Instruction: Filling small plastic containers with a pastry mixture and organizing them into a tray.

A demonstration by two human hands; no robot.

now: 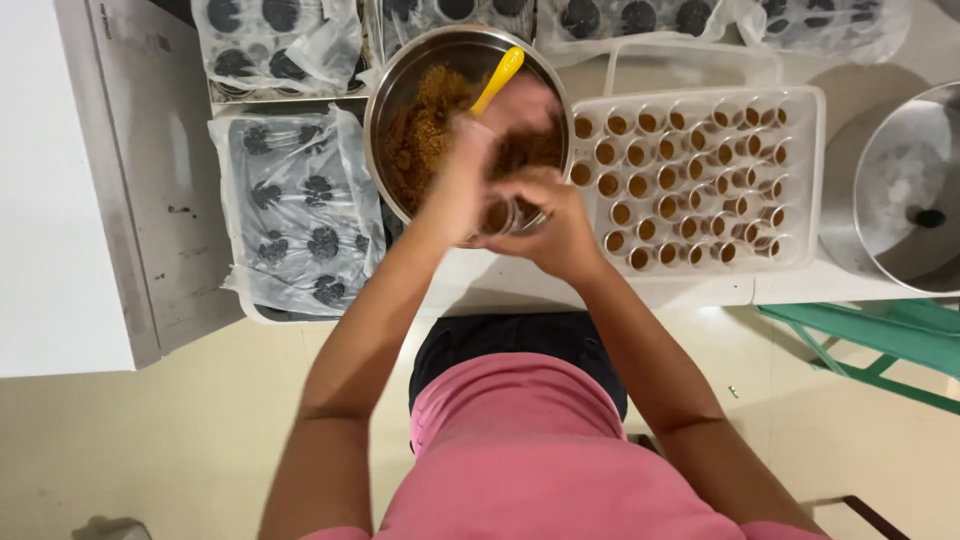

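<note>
Both hands crowd bowl rim beside cup tray.

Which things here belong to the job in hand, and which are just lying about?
In use: metal bowl of brown crumbs, yellow spoon, small clear cup in the right hand, left hand, tray of filled cups.

Lying about: bagged dark cookies, steel lid, green stool.

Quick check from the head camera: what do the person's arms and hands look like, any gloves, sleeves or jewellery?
Both arms are bare from the shoulders down; the pink top's sleeves end high. The left hand and right hand wear no gloves. No watch or bracelet shows on either wrist. The hands are motion-blurred, so rings cannot be ruled out.
</note>
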